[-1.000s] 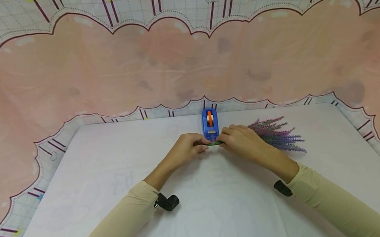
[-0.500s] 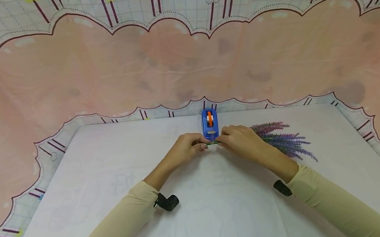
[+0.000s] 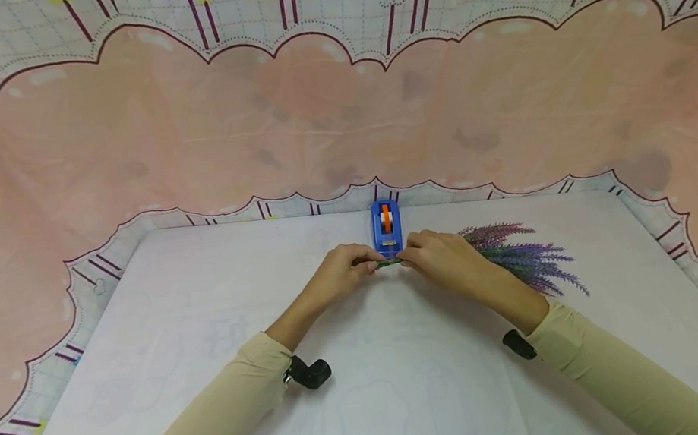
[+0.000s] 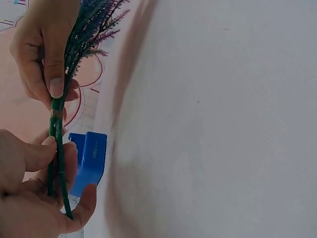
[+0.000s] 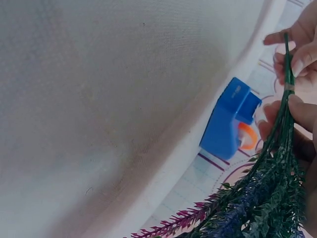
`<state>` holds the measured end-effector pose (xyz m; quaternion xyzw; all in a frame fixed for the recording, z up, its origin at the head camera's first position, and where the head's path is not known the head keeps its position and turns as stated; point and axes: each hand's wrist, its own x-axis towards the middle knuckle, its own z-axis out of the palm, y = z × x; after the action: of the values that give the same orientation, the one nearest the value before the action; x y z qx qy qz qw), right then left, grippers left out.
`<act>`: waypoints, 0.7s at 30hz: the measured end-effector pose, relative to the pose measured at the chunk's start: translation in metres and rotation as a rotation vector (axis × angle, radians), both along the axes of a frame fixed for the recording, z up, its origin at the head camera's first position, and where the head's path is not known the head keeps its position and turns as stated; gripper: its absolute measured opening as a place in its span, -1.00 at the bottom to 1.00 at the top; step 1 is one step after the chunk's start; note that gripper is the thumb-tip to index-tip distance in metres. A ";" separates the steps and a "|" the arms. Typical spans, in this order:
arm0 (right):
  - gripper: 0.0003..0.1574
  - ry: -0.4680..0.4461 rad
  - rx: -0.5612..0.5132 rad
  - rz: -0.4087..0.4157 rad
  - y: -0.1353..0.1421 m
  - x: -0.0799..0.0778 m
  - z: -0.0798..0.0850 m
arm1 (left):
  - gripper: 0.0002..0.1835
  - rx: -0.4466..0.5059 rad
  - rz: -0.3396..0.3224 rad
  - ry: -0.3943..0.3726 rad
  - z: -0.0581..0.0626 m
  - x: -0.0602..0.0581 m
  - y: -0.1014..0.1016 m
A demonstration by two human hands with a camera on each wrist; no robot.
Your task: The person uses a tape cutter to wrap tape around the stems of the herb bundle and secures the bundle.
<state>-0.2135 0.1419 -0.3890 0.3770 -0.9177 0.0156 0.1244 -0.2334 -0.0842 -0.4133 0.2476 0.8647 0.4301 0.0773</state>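
A bunch of lavender sprigs (image 3: 530,264), purple and pink with green stems, is held sideways between both hands in front of the tape dispenser. My left hand (image 3: 340,271) pinches the bare stem ends (image 4: 61,168) between thumb and fingers. Nearer the flower heads, my right hand (image 3: 442,261) grips the stems, thumb laid along them. Between the two hands, a brownish band of tape (image 4: 56,113) circles the stems. Just beyond the fingertips stands a blue tape dispenser (image 3: 387,230) with an orange reel (image 5: 246,136). In the head view the right hand hides part of the bunch.
A white-covered table (image 3: 368,414) spreads beneath both forearms. Behind its far edge hangs a peach and white patterned cloth (image 3: 238,136). Black wrist cameras sit at the left cuff (image 3: 309,372) and the right cuff (image 3: 519,345).
The flower heads have turned and shifted slightly right and toward the person, fanning out a little. Both hands keep nearly the same place and still hold the stems.
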 end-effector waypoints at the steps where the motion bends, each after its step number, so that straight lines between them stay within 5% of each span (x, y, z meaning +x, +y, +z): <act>1: -0.81 -0.005 0.001 -0.002 0.000 0.000 0.000 | -0.82 -0.003 0.004 0.006 0.000 0.000 0.000; 21: -0.80 -0.095 -0.024 -0.030 -0.002 0.000 0.000 | -0.83 -0.032 0.077 -0.011 0.001 0.001 0.004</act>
<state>-0.2140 0.1397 -0.3888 0.3607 -0.9278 0.0428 0.0852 -0.2325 -0.0806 -0.4119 0.2104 0.8799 0.4203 0.0696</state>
